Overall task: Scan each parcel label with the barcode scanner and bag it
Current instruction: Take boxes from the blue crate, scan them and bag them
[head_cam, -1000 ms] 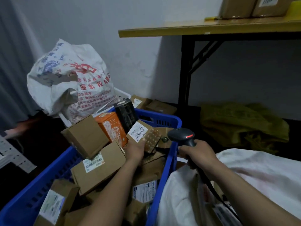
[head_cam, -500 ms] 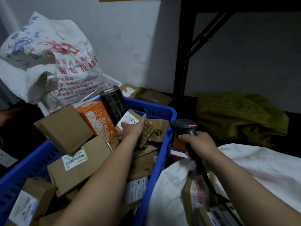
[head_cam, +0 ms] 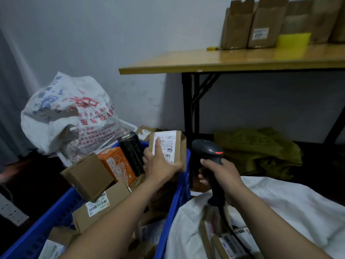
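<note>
Brown cardboard parcel (head_cam: pixel 179 149), white label (head_cam: pixel 167 140) toward the wearer, is held upright by the left hand (head_cam: pixel 160 166), just left of the black barcode scanner (head_cam: pixel 206 149) gripped by the right hand (head_cam: pixel 223 177).

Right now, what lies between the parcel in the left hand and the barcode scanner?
Head view: the gap between parcel and barcode scanner is open air; only the blue crate's corner rim shows there, lower down.

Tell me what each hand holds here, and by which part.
The left hand grips a parcel by its lower end, one finger on the label. The right hand grips the scanner by its handle.
</note>
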